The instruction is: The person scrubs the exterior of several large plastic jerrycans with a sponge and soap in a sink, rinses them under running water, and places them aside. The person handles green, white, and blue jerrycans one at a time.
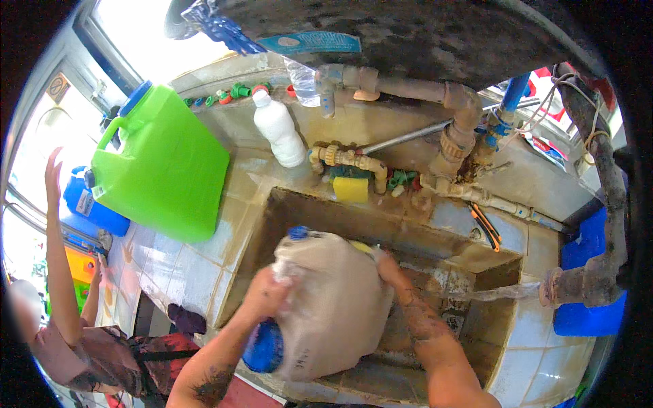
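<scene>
A beige plastic jug (334, 311) with a large blue lid (264, 347) and a small blue cap (298, 233) is tilted over the tiled sink (502, 285). My left hand (270, 293) grips it by the handle on its left side. Against the jug's far right side, my right hand (386, 268) holds a yellow pad, probably a sponge (362, 247); the fingers are partly hidden. From the pipe outlet (553, 295) at the right, a stream of water (502, 292) runs into the sink behind my right forearm.
A big green jerrycan (168, 168) and a white bottle (278, 127) stand on the tiled ledge. Pipes (408, 89) cross behind the sink. A yellow sponge (351, 189) and an orange-black utility knife (484, 227) lie at its rim. Another person (86, 352) is at the left, arm raised.
</scene>
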Demonstrator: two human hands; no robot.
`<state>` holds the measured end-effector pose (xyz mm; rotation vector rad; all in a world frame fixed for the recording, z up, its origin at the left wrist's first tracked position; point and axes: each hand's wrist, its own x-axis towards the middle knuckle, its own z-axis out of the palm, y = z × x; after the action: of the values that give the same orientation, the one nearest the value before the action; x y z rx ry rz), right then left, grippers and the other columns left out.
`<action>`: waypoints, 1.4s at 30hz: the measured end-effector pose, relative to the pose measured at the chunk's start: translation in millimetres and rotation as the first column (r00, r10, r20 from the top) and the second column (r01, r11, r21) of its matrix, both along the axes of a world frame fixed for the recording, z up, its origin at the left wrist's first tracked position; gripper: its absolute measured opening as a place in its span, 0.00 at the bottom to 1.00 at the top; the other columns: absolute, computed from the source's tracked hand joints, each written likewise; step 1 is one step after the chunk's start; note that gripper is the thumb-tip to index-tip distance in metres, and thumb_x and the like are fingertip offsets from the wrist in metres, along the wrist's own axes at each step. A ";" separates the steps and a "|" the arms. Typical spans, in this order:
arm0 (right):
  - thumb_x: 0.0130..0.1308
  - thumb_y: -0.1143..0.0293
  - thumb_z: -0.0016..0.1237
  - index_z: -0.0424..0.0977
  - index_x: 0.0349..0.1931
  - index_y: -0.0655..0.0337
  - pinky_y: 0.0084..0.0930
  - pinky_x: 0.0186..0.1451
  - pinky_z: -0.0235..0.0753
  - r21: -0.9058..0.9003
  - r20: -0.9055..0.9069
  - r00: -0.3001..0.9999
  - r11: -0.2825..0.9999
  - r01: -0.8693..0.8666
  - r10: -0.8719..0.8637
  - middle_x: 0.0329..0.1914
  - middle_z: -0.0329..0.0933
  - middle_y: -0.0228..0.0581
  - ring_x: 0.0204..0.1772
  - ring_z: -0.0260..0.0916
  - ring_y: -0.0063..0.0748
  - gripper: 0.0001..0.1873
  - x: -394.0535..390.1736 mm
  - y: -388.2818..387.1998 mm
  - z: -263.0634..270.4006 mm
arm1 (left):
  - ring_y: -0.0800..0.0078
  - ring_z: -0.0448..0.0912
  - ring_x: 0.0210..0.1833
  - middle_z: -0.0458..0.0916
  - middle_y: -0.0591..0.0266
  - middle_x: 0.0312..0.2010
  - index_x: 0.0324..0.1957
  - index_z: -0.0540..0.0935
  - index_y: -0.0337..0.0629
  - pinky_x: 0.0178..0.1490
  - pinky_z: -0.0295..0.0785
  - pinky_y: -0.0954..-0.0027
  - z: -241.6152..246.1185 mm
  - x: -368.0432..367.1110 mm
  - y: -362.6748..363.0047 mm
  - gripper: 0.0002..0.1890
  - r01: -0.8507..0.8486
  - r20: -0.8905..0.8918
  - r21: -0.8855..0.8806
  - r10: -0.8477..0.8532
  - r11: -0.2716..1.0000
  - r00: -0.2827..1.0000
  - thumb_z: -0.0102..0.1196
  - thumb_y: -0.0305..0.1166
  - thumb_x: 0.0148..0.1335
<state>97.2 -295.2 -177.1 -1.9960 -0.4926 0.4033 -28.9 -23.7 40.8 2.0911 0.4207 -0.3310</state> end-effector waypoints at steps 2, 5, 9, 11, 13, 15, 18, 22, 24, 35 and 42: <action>0.77 0.65 0.36 0.69 0.66 0.65 0.39 0.70 0.67 0.084 -0.054 0.999 0.996 0.007 -0.003 0.59 0.78 0.53 0.63 0.73 0.48 0.23 -8.5 2.3 -12.2 | 0.75 0.76 0.22 0.78 0.64 0.25 0.45 0.82 0.36 0.27 0.76 0.65 0.1 -6.5 18.2 0.14 -0.125 -0.057 -0.117 0.119 0.985 0.991 0.55 0.37 0.64; 0.75 0.66 0.39 0.75 0.61 0.65 0.39 0.69 0.69 0.028 -0.077 0.997 0.999 0.026 -0.024 0.59 0.79 0.51 0.63 0.74 0.45 0.20 0.4 47.4 54.9 | 0.76 0.75 0.22 0.76 0.67 0.24 0.45 0.81 0.39 0.26 0.73 0.67 -9.1 -14.6 6.6 0.14 -0.088 -0.035 -0.157 0.084 0.984 0.996 0.58 0.36 0.62; 0.78 0.64 0.33 0.74 0.57 0.69 0.47 0.66 0.70 0.167 -0.108 0.979 0.974 -0.153 0.173 0.62 0.74 0.60 0.62 0.72 0.56 0.21 17.5 42.1 84.0 | 0.76 0.74 0.22 0.76 0.68 0.25 0.45 0.80 0.40 0.26 0.72 0.70 -6.7 -7.3 -12.2 0.12 -0.037 -0.033 -0.192 0.032 0.981 0.999 0.59 0.32 0.60; 0.77 0.64 0.33 0.75 0.57 0.68 0.47 0.67 0.69 0.093 -0.060 0.996 0.993 -0.068 0.073 0.63 0.74 0.59 0.63 0.71 0.56 0.21 -5.7 12.6 21.1 | 0.76 0.74 0.21 0.75 0.67 0.24 0.44 0.80 0.39 0.25 0.72 0.71 -1.0 -4.9 6.8 0.12 -0.068 0.004 -0.276 0.071 0.959 0.997 0.58 0.32 0.60; 0.77 0.64 0.32 0.75 0.57 0.67 0.48 0.68 0.68 -0.050 0.029 0.999 0.999 -0.013 0.015 0.64 0.73 0.58 0.65 0.70 0.56 0.21 -17.4 -15.5 -45.3 | 0.77 0.74 0.21 0.74 0.68 0.23 0.43 0.80 0.38 0.25 0.72 0.70 -5.4 5.5 12.5 0.12 -0.020 0.006 -0.202 0.022 0.979 1.000 0.58 0.33 0.60; 0.76 0.64 0.32 0.75 0.57 0.66 0.48 0.69 0.67 -0.190 0.213 0.977 0.981 0.033 0.009 0.65 0.72 0.57 0.66 0.69 0.56 0.21 2.1 -15.4 -67.3 | 0.77 0.74 0.21 0.74 0.69 0.23 0.42 0.81 0.39 0.25 0.72 0.69 -12.9 19.5 -4.2 0.11 0.110 0.026 -0.136 -0.108 0.985 0.994 0.57 0.33 0.60; 0.71 0.60 0.43 0.79 0.48 0.62 0.43 0.61 0.72 0.215 0.560 0.784 0.961 0.173 -0.266 0.53 0.76 0.51 0.56 0.71 0.52 0.17 -9.9 61.8 94.0 | 0.71 0.77 0.22 0.79 0.59 0.23 0.40 0.81 0.34 0.27 0.74 0.65 -8.3 11.7 -23.7 0.12 0.144 0.130 0.022 -0.146 0.989 0.981 0.56 0.33 0.59; 0.67 0.62 0.48 0.79 0.44 0.62 0.38 0.57 0.73 -0.129 0.767 0.637 0.991 0.038 0.076 0.49 0.78 0.46 0.53 0.72 0.48 0.14 -35.7 86.8 171.5 | 0.65 0.81 0.25 0.81 0.51 0.23 0.39 0.81 0.31 0.32 0.76 0.61 -9.3 11.4 -42.6 0.14 0.162 0.239 0.122 -0.188 0.979 0.953 0.56 0.34 0.58; 0.67 0.61 0.49 0.79 0.46 0.63 0.38 0.61 0.72 0.049 0.693 0.720 0.999 0.007 -0.040 0.52 0.78 0.48 0.57 0.72 0.48 0.17 -30.7 49.0 147.3 | 0.64 0.82 0.26 0.82 0.51 0.24 0.40 0.81 0.31 0.33 0.77 0.61 12.9 0.0 -54.7 0.15 0.183 0.148 0.115 -0.199 0.976 0.969 0.56 0.36 0.58; 0.71 0.72 0.39 0.75 0.56 0.65 0.44 0.70 0.64 -0.137 0.584 0.807 0.991 -0.008 0.087 0.52 0.75 0.54 0.60 0.69 0.56 0.17 -83.2 -12.9 138.8 | 0.75 0.82 0.45 0.88 0.54 0.42 0.51 0.82 0.33 0.54 0.76 0.67 -22.6 -47.7 7.6 0.21 0.395 0.356 -0.054 -0.351 0.917 0.866 0.60 0.29 0.53; 0.71 0.57 0.41 0.66 0.66 0.72 0.42 0.78 0.54 0.153 -0.028 0.860 0.848 0.507 -0.509 0.70 0.66 0.61 0.75 0.60 0.54 0.31 -172.7 -51.4 119.5 | 0.49 0.80 0.53 0.86 0.45 0.46 0.55 0.83 0.37 0.62 0.71 0.56 -69.0 -23.9 32.7 0.24 0.260 0.462 0.185 -0.318 0.948 0.828 0.61 0.35 0.54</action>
<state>-75.5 -346.6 -57.6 -1.8860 0.0134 0.0162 -52.7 9.1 -28.2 2.2561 -0.1906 0.0597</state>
